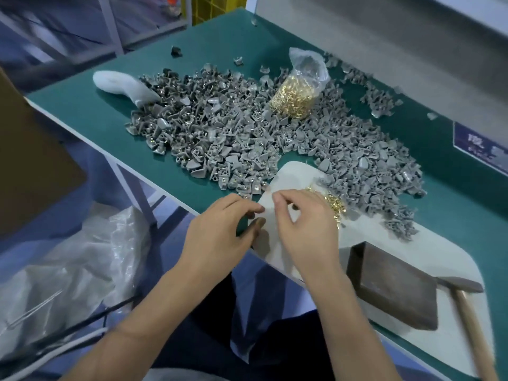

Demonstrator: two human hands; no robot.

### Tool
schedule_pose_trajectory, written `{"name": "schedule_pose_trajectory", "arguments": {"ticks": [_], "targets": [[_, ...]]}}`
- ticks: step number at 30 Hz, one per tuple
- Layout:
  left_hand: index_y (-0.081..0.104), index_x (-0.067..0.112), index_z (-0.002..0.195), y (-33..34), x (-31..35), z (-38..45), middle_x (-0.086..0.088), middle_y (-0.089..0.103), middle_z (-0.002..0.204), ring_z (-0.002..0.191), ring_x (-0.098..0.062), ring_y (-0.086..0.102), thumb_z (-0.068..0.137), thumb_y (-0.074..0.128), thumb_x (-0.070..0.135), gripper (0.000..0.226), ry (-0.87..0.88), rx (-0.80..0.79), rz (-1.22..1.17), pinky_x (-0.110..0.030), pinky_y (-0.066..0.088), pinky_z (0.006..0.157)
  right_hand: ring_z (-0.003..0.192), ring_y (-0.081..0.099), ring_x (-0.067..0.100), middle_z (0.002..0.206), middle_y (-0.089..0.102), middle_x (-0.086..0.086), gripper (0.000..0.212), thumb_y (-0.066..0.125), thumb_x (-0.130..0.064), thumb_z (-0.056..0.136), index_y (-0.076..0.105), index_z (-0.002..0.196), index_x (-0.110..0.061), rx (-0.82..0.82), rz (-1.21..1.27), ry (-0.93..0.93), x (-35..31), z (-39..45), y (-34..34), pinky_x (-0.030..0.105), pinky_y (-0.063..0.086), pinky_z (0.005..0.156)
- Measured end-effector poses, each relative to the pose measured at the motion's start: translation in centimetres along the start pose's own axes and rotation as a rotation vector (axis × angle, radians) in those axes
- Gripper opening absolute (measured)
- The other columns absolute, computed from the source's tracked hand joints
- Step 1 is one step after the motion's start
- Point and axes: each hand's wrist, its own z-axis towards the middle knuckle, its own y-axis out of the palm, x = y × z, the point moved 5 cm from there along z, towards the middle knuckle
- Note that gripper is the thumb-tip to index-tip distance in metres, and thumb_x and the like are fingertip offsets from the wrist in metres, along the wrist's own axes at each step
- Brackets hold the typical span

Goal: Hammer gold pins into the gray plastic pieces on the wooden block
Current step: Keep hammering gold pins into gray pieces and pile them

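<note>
Green worktop (110, 111) heaped w/ gray plastic pieces (233, 133), wooden block (393, 292) at near-right edge; left hand (217, 237) & right hand (305, 229) fingers curled, pinching sth too small to tell over white sheet (297, 177) by gold pins (334, 202).

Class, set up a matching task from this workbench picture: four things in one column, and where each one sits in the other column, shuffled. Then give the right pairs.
Things:
1. hammer
2. wooden block
3. bag of gold pins
4. loose gold pins

Places:
A. standing in the gray pile at the back
B. lying at the table's near right corner
C. on the white sheet, beside the right hand
D. between the white sheet and the hammer

Pairs: 1-B, 2-D, 3-A, 4-C
</note>
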Motion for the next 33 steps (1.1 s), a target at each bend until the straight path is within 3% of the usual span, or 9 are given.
{"name": "schedule_pose_trajectory", "arguments": {"ticks": [2,7,11,14,20,24,27,29,33], "targets": [[0.067,0.036,0.093,1.0,1.3,0.4,0.018,0.06,0.091,0.086,-0.002,0.058,0.091,0.069,0.032,0.005,0.037,-0.031,-0.058,-0.036,0.053,0.068,0.088,0.06,0.014,0.093,0.072,-0.011,0.017,0.061,-0.028,0.101,0.077,0.099,-0.022,0.054,0.008,0.057,2.0,0.0,-2.9,0.032,0.046,0.079],[0.058,0.042,0.089,5.0,4.8,2.4,0.023,0.057,0.091,0.087,0.004,0.05,0.092,0.053,0.05,0.01,0.123,-0.157,-0.057,-0.01,0.035,0.066,0.079,0.059,0.013,0.084,0.067,-0.014,0.019,0.057,-0.034,0.101,0.075,0.097,-0.027,0.144,-0.137,0.227,7.4,-0.7,-9.2,0.03,0.043,0.064],[0.058,0.044,0.091,8.5,8.1,4.6,0.023,0.057,0.09,0.087,0.002,0.051,0.094,0.056,0.045,0.004,0.219,-0.268,-0.064,-0.022,0.041,0.068,0.073,0.055,0.018,0.074,0.058,-0.012,0.021,0.055,-0.035,0.101,0.069,0.086,-0.028,0.119,-0.287,0.481,12.2,-2.2,-11.1,0.026,0.032,0.053],[0.062,0.042,0.095,10.5,10.0,6.4,0.023,0.06,0.093,0.089,0.002,0.054,0.094,0.061,0.046,0.004,0.244,-0.327,-0.051,-0.027,0.044,0.071,0.077,0.057,0.022,0.076,0.058,-0.01,0.021,0.053,-0.033,0.102,0.069,0.091,-0.025,0.099,-0.254,0.58,14.3,-3.2,-11.3,0.031,0.032,0.058],[0.068,0.036,0.113,13.9,12.2,9.3,0.012,0.06,0.107,0.109,-0.014,0.057,0.091,0.067,0.047,0.025,0.337,-0.371,0.255,-0.035,0.051,0.084,0.069,0.051,0.017,0.076,0.059,-0.012,0.02,0.053,-0.033,0.101,0.067,0.088,-0.028,0.138,-0.223,0.546,13.8,-3.4,-11.2,0.029,0.031,0.055],[0.072,0.034,0.1,15.2,12.8,9.4,0.011,0.057,0.1,0.107,-0.016,0.055,0.089,0.071,0.045,0.016,0.356,-0.38,0.354,-0.032,0.046,0.078,0.074,0.058,0.022,0.082,0.068,-0.006,0.024,0.051,-0.036,0.101,0.068,0.088,-0.025,0.126,-0.226,0.526,14.0,-3.5,-11.3,0.032,0.039,0.059],[0.071,0.034,0.089,14.3,13.0,8.9,0.014,0.057,0.097,0.098,-0.012,0.056,0.087,0.076,0.04,0.008,0.399,-0.296,0.229,-0.032,0.046,0.071,0.071,0.05,0.02,0.079,0.064,-0.008,0.025,0.051,-0.038,0.102,0.067,0.087,-0.027,0.133,-0.233,0.513,14.1,-3.4,-11.3,0.032,0.035,0.059],[0.069,0.035,0.087,13.1,12.3,8.2,0.015,0.056,0.099,0.093,-0.008,0.056,0.087,0.077,0.036,0.007,0.371,-0.25,-0.024,-0.031,0.047,0.072,0.071,0.047,0.018,0.079,0.064,-0.009,0.025,0.051,-0.039,0.101,0.068,0.087,-0.027,0.144,-0.227,0.495,14.1,-3.4,-11.2,0.032,0.035,0.059],[0.072,0.032,0.085,11.2,9.9,5.8,0.013,0.059,0.106,0.095,-0.013,0.061,0.084,0.078,0.031,0.006,0.304,-0.334,-0.337,-0.016,0.044,0.071,0.072,0.053,0.017,0.08,0.067,-0.01,0.027,0.049,-0.042,0.101,0.068,0.089,-0.027,0.112,-0.209,0.446,13.8,-3.4,-11.0,0.031,0.039,0.059]]}}
